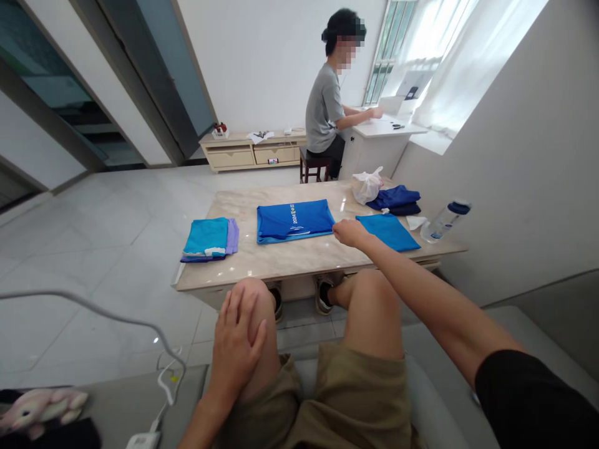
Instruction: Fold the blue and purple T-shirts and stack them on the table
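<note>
My left hand rests on my left knee, fingers stretched out and holding nothing. Over the table, my right hand is closed, its fingertips at the right edge of a folded blue T-shirt. This shirt lies flat with white and yellow print on top, and a lighter blue layer shows along its front edge. Just right of that hand lies another folded blue cloth. A stack of folded clothes, teal and lilac, sits at the table's left end.
The marble-topped table also bears a white plastic bag, dark blue clothes and a water bottle. A person sits at a white desk behind. A grey cable arches at left near a plush toy.
</note>
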